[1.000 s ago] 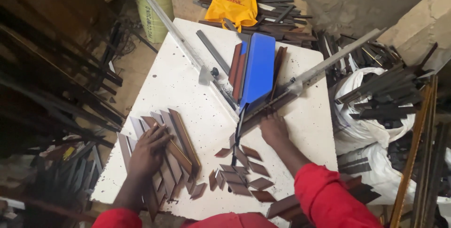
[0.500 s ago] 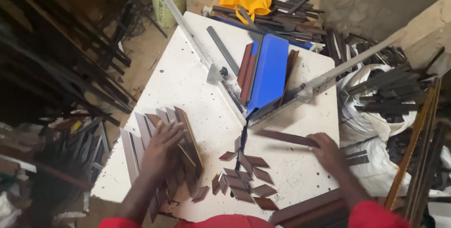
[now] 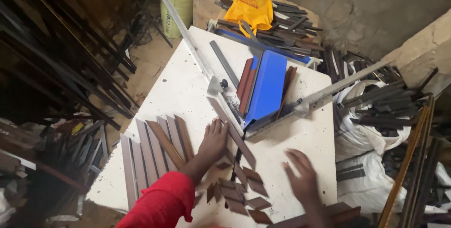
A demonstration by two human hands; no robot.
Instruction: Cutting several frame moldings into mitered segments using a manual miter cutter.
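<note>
My left hand [image 3: 213, 139], on a red-sleeved arm, lies with fingers spread on the white table [image 3: 188, 80]. Its fingertips touch a long brown strip [image 3: 242, 145] that lies slanted against the metal fence of a blue cutting jig [image 3: 268, 87]. Held above the table's near right part, my right hand [image 3: 300, 177] is blurred, fingers apart and holding nothing. A row of several long brown strips [image 3: 152, 150] lies side by side left of my left arm. Short angled brown offcuts [image 3: 239, 191] are scattered between my hands.
Two long metal rails [image 3: 181, 23] [image 3: 340, 84] run out from the jig. A yellow bag [image 3: 251, 4] lies on a pile of dark profiles beyond the table. White sacks [image 3: 366, 136] and more dark bars stand at the right; dark rods crowd the left.
My left hand left the row of strips and moved right to the long strip by the jig. My right hand let go of that strip and drew back toward me.
</note>
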